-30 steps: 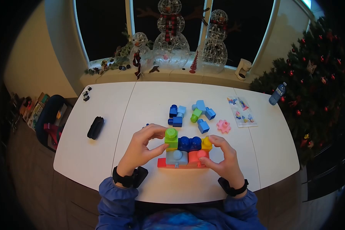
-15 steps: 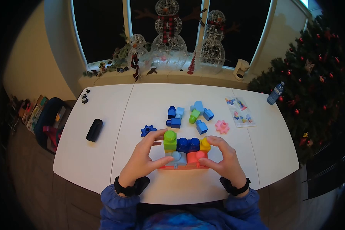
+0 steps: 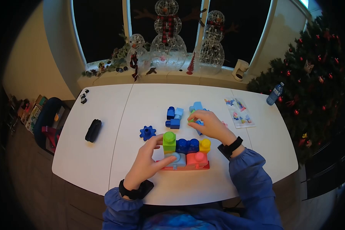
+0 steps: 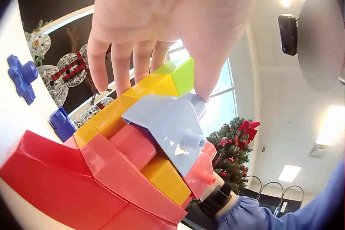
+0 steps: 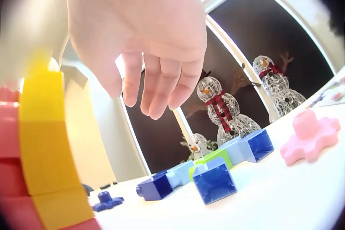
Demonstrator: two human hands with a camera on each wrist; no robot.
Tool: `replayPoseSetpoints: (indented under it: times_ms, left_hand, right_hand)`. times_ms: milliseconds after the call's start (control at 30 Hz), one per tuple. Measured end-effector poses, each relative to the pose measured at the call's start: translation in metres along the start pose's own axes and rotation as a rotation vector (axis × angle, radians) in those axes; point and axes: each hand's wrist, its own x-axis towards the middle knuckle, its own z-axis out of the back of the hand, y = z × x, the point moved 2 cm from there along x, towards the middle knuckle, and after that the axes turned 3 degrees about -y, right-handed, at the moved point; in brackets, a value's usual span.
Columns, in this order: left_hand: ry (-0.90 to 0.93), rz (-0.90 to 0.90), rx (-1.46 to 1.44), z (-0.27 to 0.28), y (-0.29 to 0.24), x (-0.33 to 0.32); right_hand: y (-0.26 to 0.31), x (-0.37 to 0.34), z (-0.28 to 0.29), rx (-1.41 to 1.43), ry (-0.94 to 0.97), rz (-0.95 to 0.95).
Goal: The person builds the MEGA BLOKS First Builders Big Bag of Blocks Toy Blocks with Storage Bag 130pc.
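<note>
At lower centre, the left hand (image 3: 142, 164) is gripping the block assembly (image 3: 186, 152); near mid-frame, the right hand (image 3: 214, 125), released, is hovering over loose blocks (image 5: 215, 182).

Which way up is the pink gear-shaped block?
Knob up: the pink block sits on its toothed base, its knob rising above.

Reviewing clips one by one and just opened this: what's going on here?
A person's left hand grips a multicoloured block build on a white table. The right hand, fingers empty, hovers over loose blocks beyond it. A dark blue gear-shaped piece lies nearby.
</note>
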Motion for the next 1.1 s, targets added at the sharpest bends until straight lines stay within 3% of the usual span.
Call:
replayPoseSetpoints:
  times_ms: [200,500,600,700,733,833,967,1100]
  left_hand:
    - [0.021,0.070,-0.078,0.001,0.000,-0.001]
    - [0.016,0.089,-0.144,-0.002,0.003,-0.002]
    - [0.012,0.073,-0.152,-0.001,0.004,-0.002]
    - [0.006,0.065,-0.153,-0.002,0.006,-0.003]
    - [0.003,0.063,-0.153,-0.002,0.007,-0.003]
    - [0.031,0.091,-0.140,-0.001,0.004,-0.003]
    - [0.013,0.058,-0.143,-0.002,0.008,-0.003]
    - [0.009,0.060,-0.146,-0.002,0.008,-0.002]
  right_hand:
    - [-0.027,0.038,-0.043,-0.159,0.107,0.225]
    - [-0.015,0.058,-0.057,-0.188,0.283,0.126]
    - [-0.011,0.051,-0.047,-0.169,0.193,0.133]
    - [0.015,0.043,-0.011,0.101,0.009,0.056]
    - [0.020,0.039,0.000,0.178,0.040,-0.049]
    - [0.034,0.017,0.022,0.513,0.023,-0.112]
    - [0.069,-0.015,0.037,0.626,0.043,-0.082]
    - [0.083,-0.029,0.031,0.397,0.031,-0.007]
